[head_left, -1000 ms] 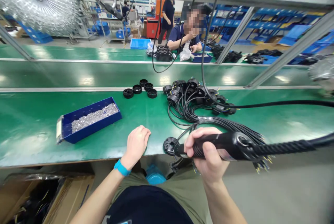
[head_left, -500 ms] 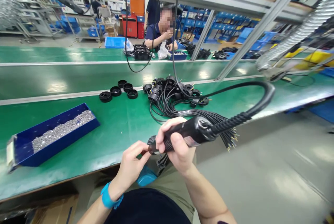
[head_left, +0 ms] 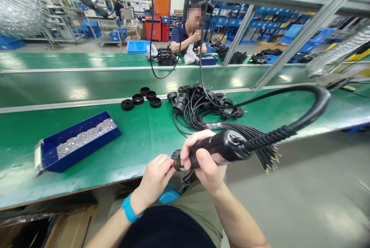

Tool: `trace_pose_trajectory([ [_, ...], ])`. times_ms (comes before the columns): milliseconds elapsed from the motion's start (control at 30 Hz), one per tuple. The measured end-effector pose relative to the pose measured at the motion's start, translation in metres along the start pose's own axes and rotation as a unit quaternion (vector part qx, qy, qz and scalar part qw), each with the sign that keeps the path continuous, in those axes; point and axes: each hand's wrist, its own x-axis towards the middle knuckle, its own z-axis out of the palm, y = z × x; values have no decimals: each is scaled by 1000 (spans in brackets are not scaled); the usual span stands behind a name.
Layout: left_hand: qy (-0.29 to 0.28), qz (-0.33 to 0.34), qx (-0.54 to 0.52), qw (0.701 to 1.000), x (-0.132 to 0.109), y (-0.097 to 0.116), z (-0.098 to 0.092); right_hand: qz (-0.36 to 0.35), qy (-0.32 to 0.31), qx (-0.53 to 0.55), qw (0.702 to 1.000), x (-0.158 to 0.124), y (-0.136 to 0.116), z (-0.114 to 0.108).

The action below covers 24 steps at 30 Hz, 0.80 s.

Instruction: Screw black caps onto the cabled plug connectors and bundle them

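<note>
The right hand [head_left: 206, 165] reaches up from the lower right and is wrapped around a black screwdriver [head_left: 222, 147], thumb along the near side and fingers curled over the far side. The left hand [head_left: 156, 176] comes in from the lower left, a blue wristband [head_left: 130, 208] on its wrist, back of the hand up; its thumb and fingers draw together at the screwdriver's dark brown tip, but whether they pinch the tip or a small part there, I cannot tell. The screwdriver is held at the bench's near edge, slanting, tip to the left, with a pale label on its side, a metal ring at its back end and a thick cable [head_left: 316, 93] looping off right. Just behind the tip sits a round black cap [head_left: 175, 154], ridged and partly hidden.
</note>
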Motion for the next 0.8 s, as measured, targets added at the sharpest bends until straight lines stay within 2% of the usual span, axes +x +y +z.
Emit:
trace_pose_trajectory([
  [333, 33, 25, 11, 999, 4, -8, 4, -22, 10, -65, 998, -2, 12, -4],
  [467, 51, 11, -5, 999, 5, -8, 11, -32, 20, -82, 996, -2, 15, -6],
  [800, 30, -31, -73, 996, 1, -14, 25, -34, 5, -150, 988, 3, 25, -6],
])
